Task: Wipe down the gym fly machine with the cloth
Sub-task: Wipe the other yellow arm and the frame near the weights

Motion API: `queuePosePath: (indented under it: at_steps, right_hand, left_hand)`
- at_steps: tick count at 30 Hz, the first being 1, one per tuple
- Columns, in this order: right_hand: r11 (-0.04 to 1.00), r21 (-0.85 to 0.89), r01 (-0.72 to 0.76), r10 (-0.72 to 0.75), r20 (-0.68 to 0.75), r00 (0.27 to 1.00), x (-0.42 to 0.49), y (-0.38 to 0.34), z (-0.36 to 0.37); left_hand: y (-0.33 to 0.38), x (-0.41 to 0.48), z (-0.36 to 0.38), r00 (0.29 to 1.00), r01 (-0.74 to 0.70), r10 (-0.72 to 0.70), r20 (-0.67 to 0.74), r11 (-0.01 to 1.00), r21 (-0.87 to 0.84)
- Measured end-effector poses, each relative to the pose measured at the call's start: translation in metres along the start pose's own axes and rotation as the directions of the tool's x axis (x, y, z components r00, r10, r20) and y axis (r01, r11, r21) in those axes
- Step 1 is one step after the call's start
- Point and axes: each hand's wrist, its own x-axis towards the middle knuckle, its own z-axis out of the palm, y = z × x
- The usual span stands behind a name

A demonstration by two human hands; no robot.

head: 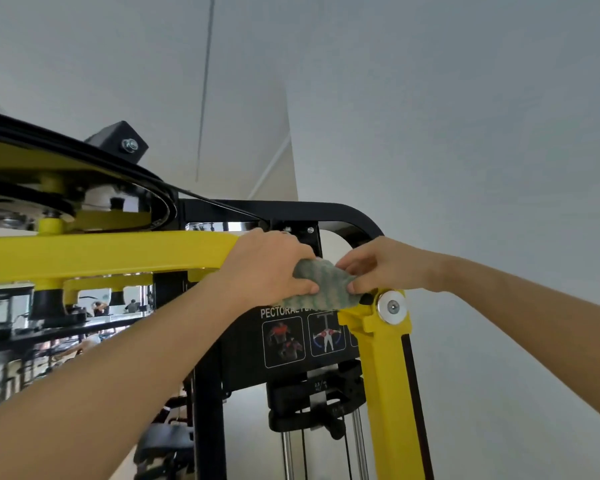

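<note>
a black placard [246, 358] bears white capitals reading "pectoral", then a second word that perhaps starts with "f"; the cloth [321, 284] hides the rest. below stand two framed pictograms: bodies with muscles marked red [284, 341], and a figure with red chest spots and blue curved arrows [327, 336]. a small white mark [318, 386] on the black block [350, 379] beneath begins "2.5"; the rest is too blurred to read.

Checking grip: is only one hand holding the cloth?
No, both the left hand and right hand grip the green cloth between them.
</note>
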Motion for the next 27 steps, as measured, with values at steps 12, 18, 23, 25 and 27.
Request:
queuePosePath:
  at_steps: [12, 18, 23, 25, 27]
  right_hand:
    - [0.981, -0.051, 0.188, -0.187, 0.026, 0.982, 0.038, -0.025, 0.013]
    - [0.971, -0.094, 0.221, -0.224, -0.02, 0.974, 0.019, -0.003, -0.001]
    - [0.98, -0.108, 0.166, -0.174, -0.068, 0.982, -0.001, 0.015, -0.008]
    - [0.992, -0.026, 0.121, -0.124, -0.127, 0.984, -0.005, 0.022, -0.013]
    - [0.993, 0.092, 0.073, -0.051, -0.219, 0.974, -0.005, 0.025, -0.021]
  left_hand:
    - [-0.044, -0.009, -0.028, 0.972, 0.157, -0.165, 0.167, 0.986, 0.063]
    - [-0.03, -0.002, -0.02, 0.982, 0.051, -0.037, 0.187, 0.996, -0.072]
    - [-0.003, 0.007, -0.011, 0.986, -0.029, 0.05, 0.162, 0.991, -0.13]
    - [0.004, 0.01, -0.011, 0.992, -0.003, 0.028, 0.124, 0.98, -0.199]
    - [0.003, 0.016, -0.015, 0.997, 0.072, -0.06, 0.052, 0.956, -0.285]
